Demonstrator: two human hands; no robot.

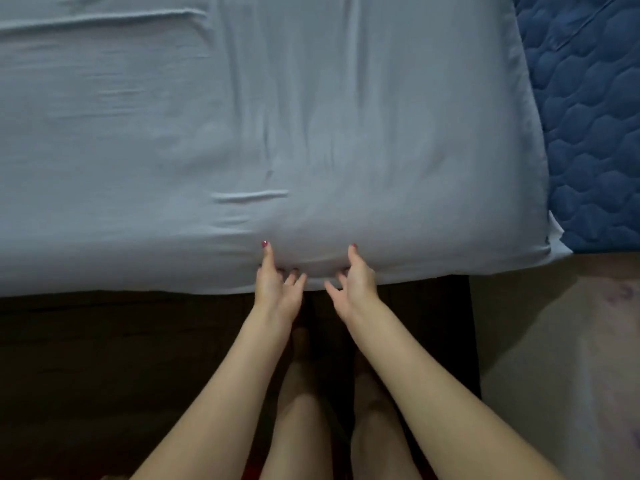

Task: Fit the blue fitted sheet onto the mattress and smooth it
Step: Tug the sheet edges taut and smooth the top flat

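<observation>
My left hand [277,287] and right hand [353,284] pinch the blue fitted sheet [311,133] at the near edge, thumbs on top, fingers curled under. Farther off it covers most of the mattress [595,116]. Creases remain, and the right side lies bare.

One blue sheet [277,116], two hands (left [277,289], right [353,285]), one quilted mattress [595,116]

Head camera looks steeply down, close above mattress edge [138,271].
</observation>
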